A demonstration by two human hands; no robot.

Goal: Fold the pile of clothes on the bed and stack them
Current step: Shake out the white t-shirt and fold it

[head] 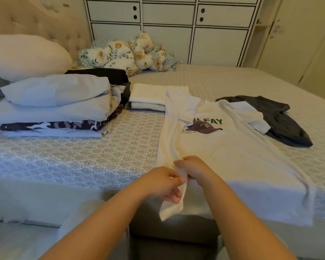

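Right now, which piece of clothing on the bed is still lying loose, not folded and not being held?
The dark grey garment, crumpled at the far right, partly under the white T-shirt's sleeve. Both hands hold the T-shirt; the rest sits stacked.

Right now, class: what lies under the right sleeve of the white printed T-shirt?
A dark grey garment lies crumpled under the T-shirt sleeve, sticking out beyond it. How far it reaches beneath the shirt is covered.
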